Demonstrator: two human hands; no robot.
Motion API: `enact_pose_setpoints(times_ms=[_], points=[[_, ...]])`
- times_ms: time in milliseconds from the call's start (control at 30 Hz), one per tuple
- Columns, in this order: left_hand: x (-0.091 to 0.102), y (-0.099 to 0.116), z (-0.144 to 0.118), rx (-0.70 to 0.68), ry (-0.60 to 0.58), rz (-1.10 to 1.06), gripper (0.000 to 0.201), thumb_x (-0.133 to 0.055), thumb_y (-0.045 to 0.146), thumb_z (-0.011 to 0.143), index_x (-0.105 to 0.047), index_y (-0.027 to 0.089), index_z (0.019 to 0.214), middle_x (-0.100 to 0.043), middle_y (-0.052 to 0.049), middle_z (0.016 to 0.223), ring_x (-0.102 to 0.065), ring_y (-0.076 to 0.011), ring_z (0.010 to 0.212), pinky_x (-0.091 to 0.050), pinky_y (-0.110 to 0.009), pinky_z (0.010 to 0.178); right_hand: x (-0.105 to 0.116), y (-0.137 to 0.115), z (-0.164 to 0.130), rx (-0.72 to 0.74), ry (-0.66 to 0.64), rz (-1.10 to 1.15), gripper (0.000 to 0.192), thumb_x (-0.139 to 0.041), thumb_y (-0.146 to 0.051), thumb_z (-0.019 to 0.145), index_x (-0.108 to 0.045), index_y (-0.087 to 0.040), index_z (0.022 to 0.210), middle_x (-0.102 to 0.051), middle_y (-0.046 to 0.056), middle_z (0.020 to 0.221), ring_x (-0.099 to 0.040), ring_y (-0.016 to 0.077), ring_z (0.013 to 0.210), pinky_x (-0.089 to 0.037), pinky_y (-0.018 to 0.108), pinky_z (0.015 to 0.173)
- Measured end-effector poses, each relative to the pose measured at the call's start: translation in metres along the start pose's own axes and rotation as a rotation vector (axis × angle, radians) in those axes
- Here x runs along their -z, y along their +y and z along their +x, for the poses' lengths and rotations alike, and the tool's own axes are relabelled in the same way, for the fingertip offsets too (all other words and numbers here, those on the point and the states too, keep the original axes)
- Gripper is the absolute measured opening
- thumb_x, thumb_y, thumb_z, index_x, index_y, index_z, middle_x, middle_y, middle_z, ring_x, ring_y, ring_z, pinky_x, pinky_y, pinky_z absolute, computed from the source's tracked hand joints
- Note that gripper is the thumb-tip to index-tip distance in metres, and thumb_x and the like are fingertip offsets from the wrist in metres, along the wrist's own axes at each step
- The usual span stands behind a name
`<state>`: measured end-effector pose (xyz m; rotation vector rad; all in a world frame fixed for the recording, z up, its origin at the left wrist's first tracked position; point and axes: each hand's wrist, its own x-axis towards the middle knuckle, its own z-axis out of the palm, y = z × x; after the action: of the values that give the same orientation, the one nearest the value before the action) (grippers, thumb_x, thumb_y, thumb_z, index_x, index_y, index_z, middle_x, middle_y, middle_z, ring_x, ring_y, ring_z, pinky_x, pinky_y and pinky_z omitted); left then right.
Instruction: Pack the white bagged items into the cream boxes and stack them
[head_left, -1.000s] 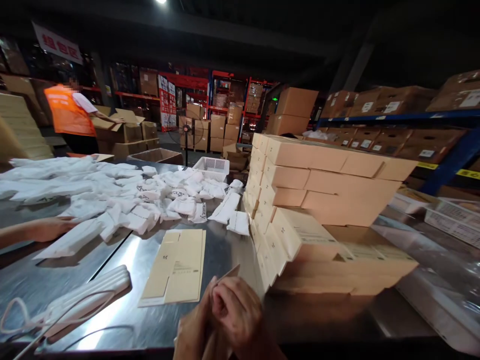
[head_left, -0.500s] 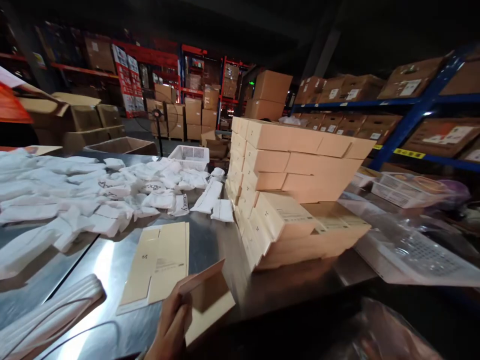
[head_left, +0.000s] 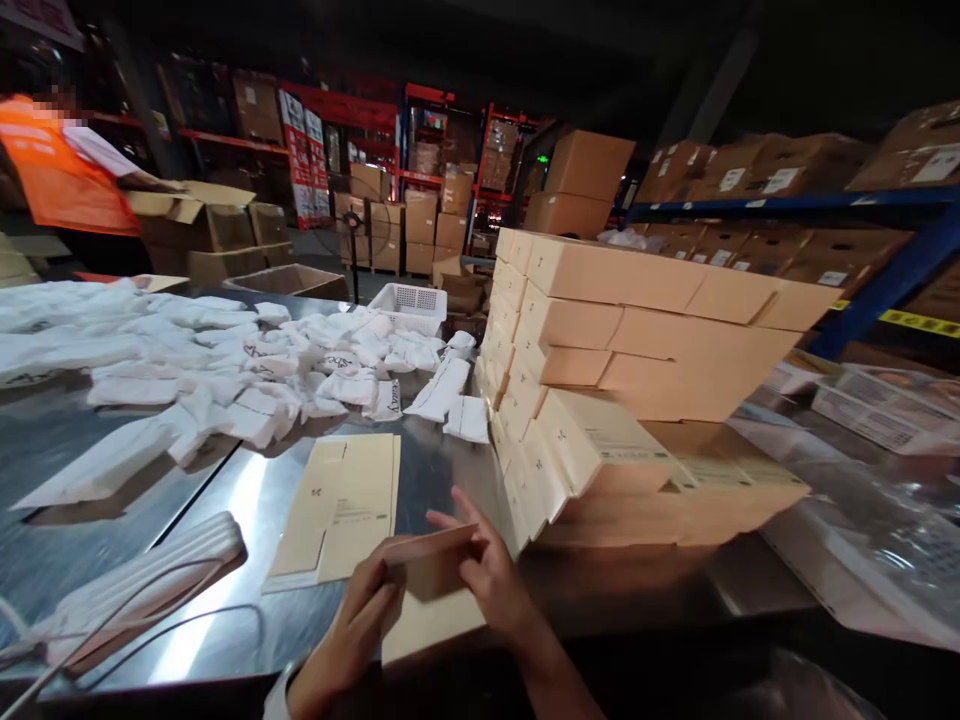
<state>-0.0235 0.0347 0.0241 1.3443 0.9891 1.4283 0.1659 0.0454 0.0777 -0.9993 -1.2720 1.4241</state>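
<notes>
A tall stack of finished cartons (head_left: 637,330) fills the right of the frame, while at bottom centre the left hand (head_left: 352,625) and right hand (head_left: 491,575) both grip a half-folded kraft carton (head_left: 431,585), its long axis running left-right above the desk (head_left: 225,610).

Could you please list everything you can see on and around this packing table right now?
folded carton: one, tan, held in both hands at the near edge
flat carton blanks: small stack, pale yellow, on the steel table
stacked cartons: many, tan, right of centre
white pouches: a heap, across the table's far left
plastic basket: one, white, behind the heap
co-worker in an orange vest: one, far left
left hand: on the carton's left end
right hand: on its right end
</notes>
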Motion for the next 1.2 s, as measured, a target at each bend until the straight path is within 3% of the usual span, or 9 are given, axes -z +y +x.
enact_pose_setpoints(times_ms=[100,267,400,533,600,667,767,1000,1200], points=[[-0.004,0.002,0.003,0.069,-0.038,-0.058,0.034,-0.063,0.028,0.077,-0.078,0.022,0.107,-0.079,-0.006,0.110,-0.070,-0.0283,0.103,-0.055,-0.036,0.096,-0.005,0.006,0.002,-0.057,0.064,0.156,0.076,-0.061,-0.020,0.069,-0.051,-0.024,0.144,-0.074,0.008,0.123,-0.067,0.0273,0.118,-0.048,0.046,0.105],[-0.012,0.000,0.000,0.107,0.146,-0.193,0.027,-0.071,0.030,0.072,-0.082,0.024,0.096,-0.081,-0.005,0.100,-0.072,-0.0298,0.099,-0.058,-0.035,0.088,-0.003,0.024,-0.007,0.080,0.097,0.190,0.061,-0.067,-0.036,0.079,-0.059,-0.026,0.139,-0.073,0.010,0.126,-0.069,0.0309,0.115,-0.054,0.048,0.100],[-0.014,0.007,0.001,-0.095,0.063,-0.244,0.016,-0.073,0.037,0.080,-0.083,0.027,0.088,-0.080,-0.005,0.088,-0.072,-0.0255,0.089,-0.058,-0.032,0.081,0.002,0.038,-0.008,0.275,0.042,0.057,0.046,-0.056,-0.055,0.092,-0.065,-0.028,0.128,-0.076,0.010,0.117,-0.070,0.0310,0.113,-0.057,0.047,0.093],[-0.010,0.011,0.003,-0.391,-0.044,-0.105,0.049,-0.058,0.071,0.083,-0.077,0.029,0.099,-0.076,-0.005,0.090,-0.069,-0.0247,0.088,-0.053,-0.041,0.095,0.009,0.044,-0.003,0.763,-0.065,-0.231,0.063,-0.065,-0.078,0.073,-0.063,-0.031,0.114,-0.072,0.006,0.101,-0.069,0.0300,0.102,-0.048,0.052,0.105],[-0.008,0.010,0.003,-0.527,-0.058,0.014,0.060,-0.055,0.083,0.075,-0.072,0.030,0.098,-0.074,-0.003,0.087,-0.067,-0.0252,0.088,-0.048,-0.046,0.103,0.010,0.043,-0.001,0.848,-0.087,-0.304,0.060,-0.072,-0.076,0.068,-0.060,-0.030,0.104,-0.070,0.003,0.092,-0.069,0.0270,0.091,-0.052,0.048,0.098],[-0.007,0.011,0.002,-0.627,-0.076,0.152,0.052,-0.061,0.079,0.075,-0.067,0.030,0.092,-0.074,-0.001,0.082,-0.066,-0.0247,0.088,-0.045,-0.049,0.105,0.009,0.040,0.001,0.832,-0.093,-0.342,0.046,-0.070,-0.072,0.074,-0.060,-0.029,0.087,-0.070,0.002,0.083,-0.069,0.0254,0.088,-0.055,0.044,0.089],[-0.006,0.019,0.001,-0.737,-0.146,0.326,0.037,-0.066,0.065,0.083,-0.062,0.028,0.087,-0.076,0.000,0.077,-0.068,-0.0236,0.086,-0.041,-0.050,0.108,0.007,0.034,0.003,0.846,-0.105,-0.353,0.043,-0.069,-0.070,0.076,-0.060,-0.028,0.073,-0.072,0.001,0.075,-0.070,0.0231,0.082,-0.055,0.040,0.082],[-0.005,0.035,0.003,-0.791,-0.237,0.425,0.012,-0.067,0.036,0.089,-0.068,0.026,0.096,-0.079,-0.002,0.080,-0.072,-0.0227,0.080,-0.050,-0.046,0.093,0.006,0.039,0.009,0.952,-0.107,-0.337,0.049,-0.072,-0.079,0.066,-0.071,-0.032,0.081,-0.077,-0.003,0.075,-0.071,0.0182,0.065,-0.054,0.038,0.085],[-0.006,0.034,0.002,-0.799,-0.269,0.450,0.011,-0.066,0.031,0.091,-0.068,0.026,0.100,-0.079,-0.003,0.082,-0.071,-0.0225,0.083,-0.050,-0.044,0.093,0.012,0.060,0.007,0.777,-0.124,-0.459,0.063,-0.061,-0.093,0.057,-0.069,-0.032,0.073,-0.073,0.001,0.079,-0.069,0.0237,0.075,-0.049,0.045,0.089]])
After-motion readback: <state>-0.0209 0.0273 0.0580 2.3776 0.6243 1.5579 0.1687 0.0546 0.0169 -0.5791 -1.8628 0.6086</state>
